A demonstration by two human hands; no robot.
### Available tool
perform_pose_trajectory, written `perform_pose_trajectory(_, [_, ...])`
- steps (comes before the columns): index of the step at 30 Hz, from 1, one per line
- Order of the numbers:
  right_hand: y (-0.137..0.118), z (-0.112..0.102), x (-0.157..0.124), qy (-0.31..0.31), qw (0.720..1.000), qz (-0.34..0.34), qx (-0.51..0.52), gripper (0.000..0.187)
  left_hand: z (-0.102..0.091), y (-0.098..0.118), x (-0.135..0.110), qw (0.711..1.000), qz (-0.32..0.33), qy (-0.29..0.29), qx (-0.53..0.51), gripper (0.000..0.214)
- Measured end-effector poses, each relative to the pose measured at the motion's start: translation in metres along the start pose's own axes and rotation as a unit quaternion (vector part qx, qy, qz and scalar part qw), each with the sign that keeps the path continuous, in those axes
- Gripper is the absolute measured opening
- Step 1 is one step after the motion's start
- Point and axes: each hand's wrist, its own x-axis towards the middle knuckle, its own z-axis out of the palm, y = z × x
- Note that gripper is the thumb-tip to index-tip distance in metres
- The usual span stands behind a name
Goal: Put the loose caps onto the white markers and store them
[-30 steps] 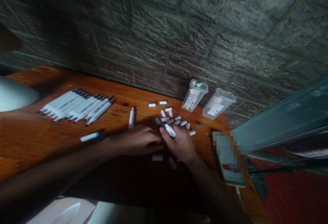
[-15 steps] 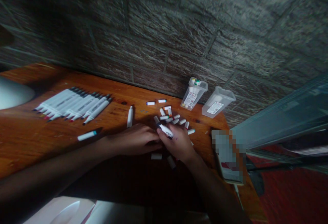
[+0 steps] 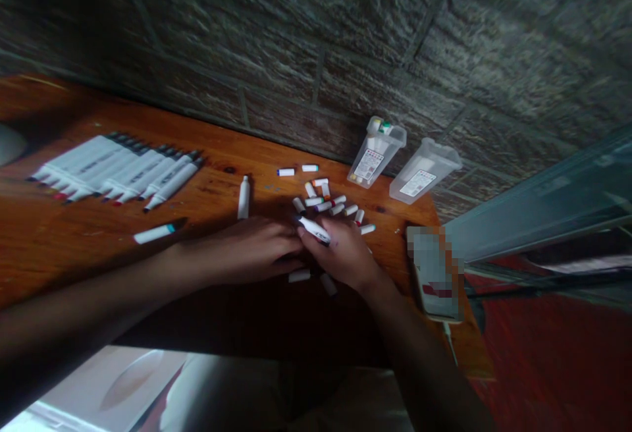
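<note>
My right hand (image 3: 343,247) is closed around a white marker (image 3: 316,230), whose narrow end points up and left. Close against it lies my left hand (image 3: 259,247), its fingers bent toward the right hand and their tips partly hidden; whatever they hold cannot be made out. Just beyond the marker's tip is a white cap with a dark end (image 3: 299,205). Several loose white caps with coloured ends (image 3: 337,209) are scattered past the right hand. Another white marker (image 3: 243,198) lies beyond the left wrist. Nearer the left forearm is a white piece with a teal end (image 3: 155,234).
A row of white markers (image 3: 118,167) lies at the left. Two clear plastic containers, one with caps inside (image 3: 371,159) and another (image 3: 419,175), stand by the brick wall (image 3: 276,70). A phone (image 3: 434,277) with a cable rests near the right table edge.
The view has tilted down and shifted, so the table's contents appear higher. The marker remains in my right hand, and both hands stay close together.
</note>
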Motion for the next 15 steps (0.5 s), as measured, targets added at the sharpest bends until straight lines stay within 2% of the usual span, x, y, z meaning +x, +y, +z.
perform_pose_trajectory(6, [-0.0018,-0.0036,-0.0031,-0.069,0.997,-0.008,-0.043,0.024,-0.0038,0.0015,-0.0018,1.000,-0.002,-0.025,-0.006,0.019])
perform_pose_trajectory(9, [0.0001,-0.0024,-0.0031,-0.071,0.996,-0.017,-0.060,0.023,-0.0052,0.0009,-0.0002,0.999,-0.004,-0.039,-0.013,0.019])
perform_pose_trajectory(12, [0.0022,-0.0008,-0.0025,-0.063,0.996,-0.019,-0.060,0.022,-0.0041,-0.0012,0.0015,1.000,0.001,-0.023,-0.012,0.018])
perform_pose_trajectory(15, [0.0024,0.0000,-0.0015,-0.028,0.999,-0.011,-0.043,0.026,-0.0022,-0.0037,0.0028,1.000,0.015,-0.004,-0.008,0.019])
